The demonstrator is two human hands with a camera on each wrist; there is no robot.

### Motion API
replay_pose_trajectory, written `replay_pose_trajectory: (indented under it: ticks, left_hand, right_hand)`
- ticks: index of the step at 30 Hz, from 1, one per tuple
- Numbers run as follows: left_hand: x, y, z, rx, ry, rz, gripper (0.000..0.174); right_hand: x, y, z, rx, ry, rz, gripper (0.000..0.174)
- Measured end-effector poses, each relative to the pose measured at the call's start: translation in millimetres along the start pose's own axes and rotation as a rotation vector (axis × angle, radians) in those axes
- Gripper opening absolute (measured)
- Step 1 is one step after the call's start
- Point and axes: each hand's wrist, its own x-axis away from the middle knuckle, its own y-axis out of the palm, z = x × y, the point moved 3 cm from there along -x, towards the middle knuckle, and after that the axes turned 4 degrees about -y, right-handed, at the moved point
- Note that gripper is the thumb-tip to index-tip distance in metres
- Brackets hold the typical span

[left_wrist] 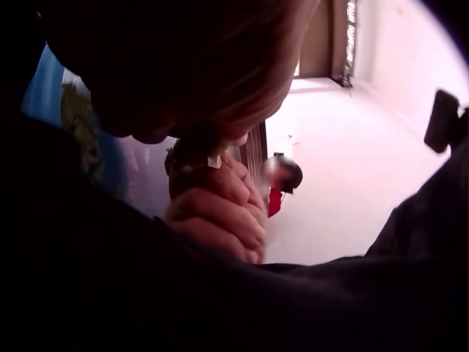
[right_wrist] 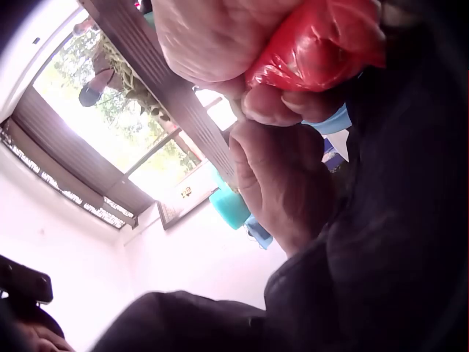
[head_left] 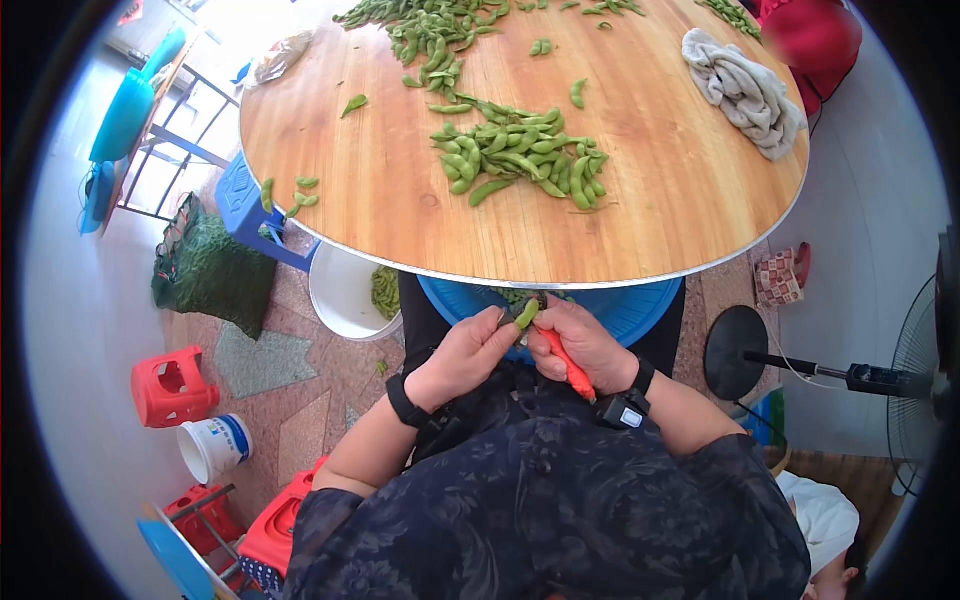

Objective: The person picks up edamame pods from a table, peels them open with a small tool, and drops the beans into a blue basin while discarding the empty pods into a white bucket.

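Observation:
Over the blue basin (head_left: 645,305), my left hand (head_left: 462,355) pinches a green soybean pod (head_left: 527,313) between thumb and fingers. Close beside it, my right hand (head_left: 588,345) grips a tool with a red plastic-wrapped handle (head_left: 570,368); its working end sits by the pod, largely hidden by the fingers. In the right wrist view the wrapping (right_wrist: 322,48) looks shiny and crumpled. Green bits lie in the basin, which is partly under the table edge. A pile of pods (head_left: 520,155) lies on the round wooden table (head_left: 350,190) in front.
A larger heap of pods (head_left: 425,30) and a grey cloth (head_left: 740,90) are farther back on the table. To the left, a white bucket (head_left: 335,290) holds pods, near a blue stool (head_left: 245,205) and a green sack (head_left: 215,265). A standing fan (head_left: 915,370) is at right.

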Motion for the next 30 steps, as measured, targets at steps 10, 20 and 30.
replay_pose_trajectory:
  ticks: [10,20,30]
  left_hand:
    - [-3.7,-5.7,2.5,-0.668,0.341,0.219,0.020]
    - [-16.6,-7.3,-24.4,0.013,-0.245,0.035,0.033]
    - [-13.6,-7.6,-2.1,-0.113,-0.150,-0.146,0.033]
  right_hand:
    - [-5.6,16.6,8.7,0.223,-0.058,0.165,0.008]
    - [-16.6,-11.6,2.3,0.748,-0.173,0.283,0.023]
    - [-19.4,-9.4,-15.2,1.085,-0.169,0.149,0.029]
